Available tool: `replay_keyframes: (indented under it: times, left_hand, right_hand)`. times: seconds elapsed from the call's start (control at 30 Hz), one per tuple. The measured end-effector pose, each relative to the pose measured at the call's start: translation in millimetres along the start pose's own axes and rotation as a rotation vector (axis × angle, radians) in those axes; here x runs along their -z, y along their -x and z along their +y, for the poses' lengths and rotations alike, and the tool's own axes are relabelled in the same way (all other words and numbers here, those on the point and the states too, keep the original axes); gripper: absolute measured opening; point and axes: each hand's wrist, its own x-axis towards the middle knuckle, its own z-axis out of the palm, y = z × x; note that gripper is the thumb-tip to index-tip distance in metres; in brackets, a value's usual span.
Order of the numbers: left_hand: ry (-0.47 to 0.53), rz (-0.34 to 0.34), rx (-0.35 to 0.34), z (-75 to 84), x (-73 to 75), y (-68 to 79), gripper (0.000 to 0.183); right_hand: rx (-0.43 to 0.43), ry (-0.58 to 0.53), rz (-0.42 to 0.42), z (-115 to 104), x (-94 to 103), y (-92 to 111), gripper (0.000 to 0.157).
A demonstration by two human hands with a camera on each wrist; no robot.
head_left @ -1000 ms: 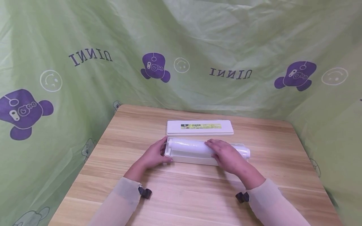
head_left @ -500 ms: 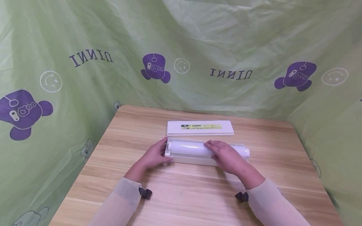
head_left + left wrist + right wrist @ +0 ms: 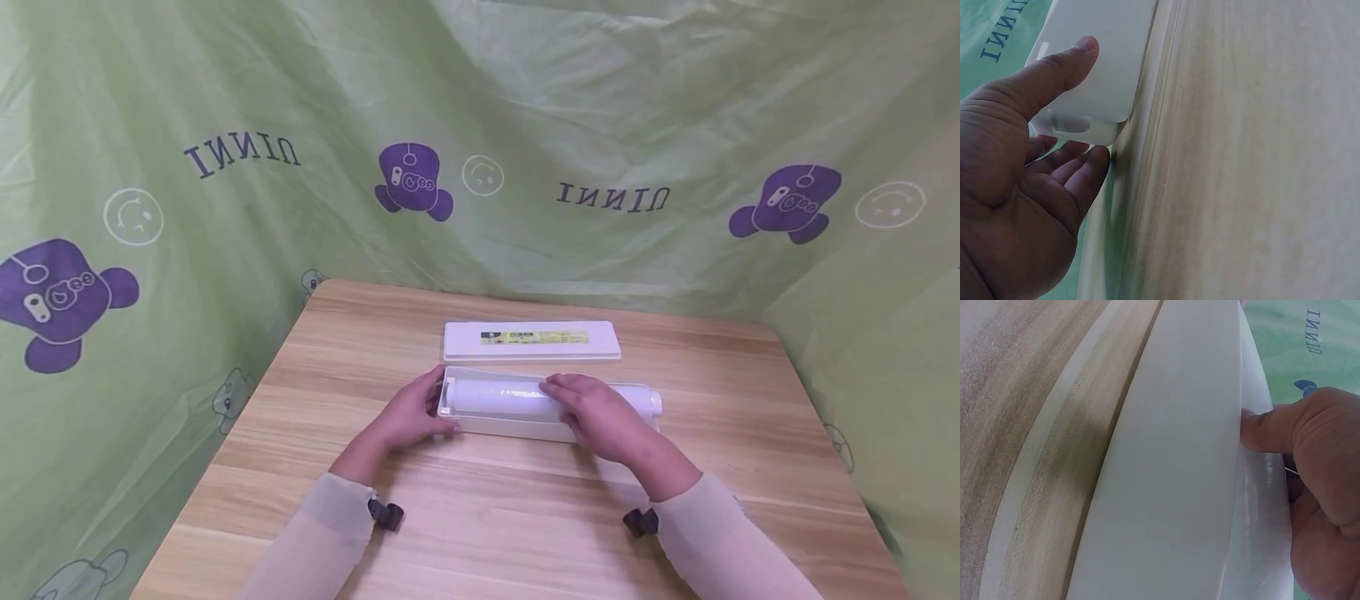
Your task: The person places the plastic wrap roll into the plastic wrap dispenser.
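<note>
A long white box [image 3: 517, 427] without its lid lies across the middle of the table. In it rests a shiny whitish roll of cling film [image 3: 495, 397], its right end sticking out past the box's right end. My left hand [image 3: 405, 412] holds the box's left end; in the left wrist view the thumb [image 3: 1075, 62] lies on the front wall and the fingers reach round the end. My right hand [image 3: 603, 417] grips the roll from above, right of its middle. The right wrist view has the thumb [image 3: 1266, 431] against the roll, just behind the box's front wall.
Behind the box lies a white lid [image 3: 457, 340] with a green and yellow label [image 3: 534, 337]. A green cloth [image 3: 525, 100] with purple figures hangs around the back and sides of the wooden table [image 3: 480, 517].
The roll's left end has shifted slightly toward the front and sits lower in the box. My right hand has moved a little left with it; the left hand stays in place.
</note>
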Motion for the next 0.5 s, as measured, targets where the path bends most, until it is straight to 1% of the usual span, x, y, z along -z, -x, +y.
replay_keyframes:
  times: [0.37,0.5]
  left_hand:
    - [-0.006,-0.002,-0.001,-2.7,0.5,-0.9,0.108]
    - [-0.005,-0.006,0.007,-6.9,0.3,-2.8,0.108]
  right_hand:
    - [0.007,-0.010,0.003,2.1,-2.4,-1.6,0.054]
    - [-0.013,-0.016,-0.020,3.1,-3.3,-1.8,0.054]
